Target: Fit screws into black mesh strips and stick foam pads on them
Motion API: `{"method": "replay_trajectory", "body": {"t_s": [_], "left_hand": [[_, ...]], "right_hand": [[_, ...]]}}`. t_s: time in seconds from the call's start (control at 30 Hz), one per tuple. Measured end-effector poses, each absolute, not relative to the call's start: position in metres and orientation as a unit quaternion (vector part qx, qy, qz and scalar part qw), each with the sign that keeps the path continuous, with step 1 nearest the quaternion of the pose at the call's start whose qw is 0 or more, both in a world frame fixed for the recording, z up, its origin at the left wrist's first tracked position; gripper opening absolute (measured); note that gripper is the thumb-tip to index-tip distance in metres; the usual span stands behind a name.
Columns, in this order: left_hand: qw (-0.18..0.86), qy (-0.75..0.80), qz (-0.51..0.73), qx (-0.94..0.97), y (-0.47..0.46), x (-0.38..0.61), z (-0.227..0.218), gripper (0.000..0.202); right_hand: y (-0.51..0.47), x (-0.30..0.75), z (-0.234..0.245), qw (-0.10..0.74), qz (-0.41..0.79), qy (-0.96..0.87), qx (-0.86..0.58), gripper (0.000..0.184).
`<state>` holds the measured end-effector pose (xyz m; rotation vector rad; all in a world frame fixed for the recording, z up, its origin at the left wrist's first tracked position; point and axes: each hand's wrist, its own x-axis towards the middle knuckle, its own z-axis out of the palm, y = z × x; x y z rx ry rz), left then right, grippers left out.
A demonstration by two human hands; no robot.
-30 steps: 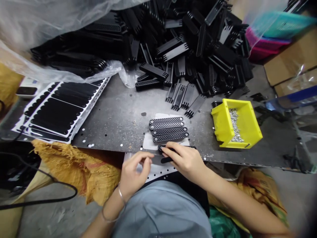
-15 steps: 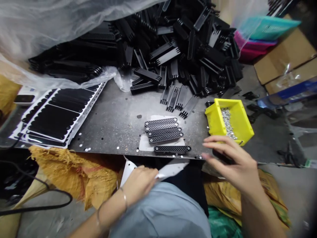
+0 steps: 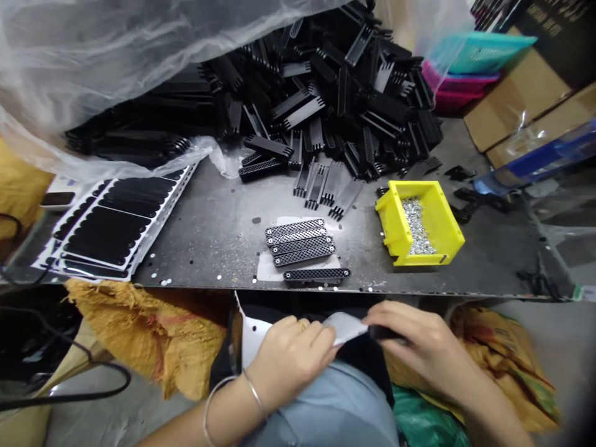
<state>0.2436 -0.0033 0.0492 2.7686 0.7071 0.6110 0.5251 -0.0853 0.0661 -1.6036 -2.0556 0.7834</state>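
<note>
Now your left hand (image 3: 291,360) has its fingers closed, pinching a thin white paper sheet (image 3: 344,327) at lower centre. Your right hand (image 3: 419,341), fingers curled, holds a narrow black strip (image 3: 384,333) against that sheet. Just above, black lattice-patterned plastic bars (image 3: 302,245) lie on the grey metal table (image 3: 209,261).

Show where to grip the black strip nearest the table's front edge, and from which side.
Pinch the black strip across its long edges at mid-length, from the near side: it lies flat and narrow along the front edge of the metal table, with other strips behind it.
</note>
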Motion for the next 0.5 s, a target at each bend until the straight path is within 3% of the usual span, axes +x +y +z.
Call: {"method": "replay_trajectory", "body": {"t_s": [0.1, 0.17, 0.27, 0.37, 0.5], "left_hand": [[0.106, 0.270, 0.172, 0.941, 0.008, 0.229, 0.040, 0.031], [0.111, 0.297, 0.143, 0.937, 0.020, 0.209, 0.034, 0.031], [0.119, 0.337, 0.149, 0.922, 0.035, 0.186, 0.025, 0.023], [0.128, 0.370, 0.173, 0.904, 0.042, 0.180, 0.022, 0.021], [0.186, 0.408, 0.196, 0.872, 0.044, 0.188, 0.024, 0.014]], "right_hand": [[-0.096, 0.558, 0.046, 0.144, 0.221, -0.710, -0.653, 0.018], [-0.099, 0.571, 0.042, 0.118, 0.177, -0.689, -0.693, 0.031], [-0.084, 0.556, 0.049, 0.183, 0.099, -0.673, -0.710, 0.043], [-0.046, 0.518, 0.057, 0.253, 0.029, -0.708, -0.659, 0.030], [0.007, 0.485, 0.050, 0.193, 0.072, -0.814, -0.543, 0.019]]}}
